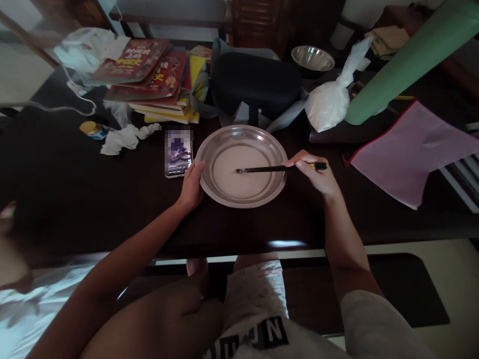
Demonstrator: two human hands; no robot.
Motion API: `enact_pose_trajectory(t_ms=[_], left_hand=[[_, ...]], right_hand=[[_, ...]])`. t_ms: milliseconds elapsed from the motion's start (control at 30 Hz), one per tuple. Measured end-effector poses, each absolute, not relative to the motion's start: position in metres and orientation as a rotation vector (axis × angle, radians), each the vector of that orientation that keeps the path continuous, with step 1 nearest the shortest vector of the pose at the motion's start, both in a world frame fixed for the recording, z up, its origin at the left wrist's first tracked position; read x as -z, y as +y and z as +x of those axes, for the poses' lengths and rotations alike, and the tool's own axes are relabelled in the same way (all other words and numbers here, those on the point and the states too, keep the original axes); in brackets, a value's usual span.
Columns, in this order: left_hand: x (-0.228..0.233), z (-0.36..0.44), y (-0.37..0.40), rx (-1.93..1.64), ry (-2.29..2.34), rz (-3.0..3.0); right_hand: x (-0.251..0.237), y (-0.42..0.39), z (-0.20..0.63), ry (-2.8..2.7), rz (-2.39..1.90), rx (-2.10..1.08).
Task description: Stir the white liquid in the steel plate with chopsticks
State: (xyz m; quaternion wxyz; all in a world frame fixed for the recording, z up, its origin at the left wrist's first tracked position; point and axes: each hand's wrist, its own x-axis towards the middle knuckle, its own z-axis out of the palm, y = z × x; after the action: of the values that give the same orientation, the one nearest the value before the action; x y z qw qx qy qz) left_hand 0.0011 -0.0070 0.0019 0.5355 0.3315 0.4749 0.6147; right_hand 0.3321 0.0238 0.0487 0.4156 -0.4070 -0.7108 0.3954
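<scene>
A round, shallow metal basin [241, 201] stands on the dark table in front of me, with a pale, whitish mixture [239, 184] in its bottom. My left hand [192, 185] grips the basin's left side, thumb on the rim; its other fingers are partly hidden. Black chopsticks [264, 169] are held near their thick ends by my right hand [316, 172], fingers closed around them. They lie nearly level across the basin's right rim, and their tips touch the mixture near the middle. Just left of the basin lies a phone [178, 153] with a lit screen.
Behind the basin sits a black case [256, 80]. Red books [149, 75] are piled at the back left, near crumpled tissue [123, 139] and a small jar [92, 130]. To the right are a tied bag of white powder [327, 104], a green cylinder [407, 65] and a pink pouch [400, 154].
</scene>
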Motion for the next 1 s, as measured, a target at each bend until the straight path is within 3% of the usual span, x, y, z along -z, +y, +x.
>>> enact_pose_trajectory(t_ms=[1000], left_hand=[[-0.0001,0.0011,-0.0066,-1.472,1.143,0.794]], right_hand=[[-0.0488,0.0251,0.3339,-1.739,-1.026,-0.953]])
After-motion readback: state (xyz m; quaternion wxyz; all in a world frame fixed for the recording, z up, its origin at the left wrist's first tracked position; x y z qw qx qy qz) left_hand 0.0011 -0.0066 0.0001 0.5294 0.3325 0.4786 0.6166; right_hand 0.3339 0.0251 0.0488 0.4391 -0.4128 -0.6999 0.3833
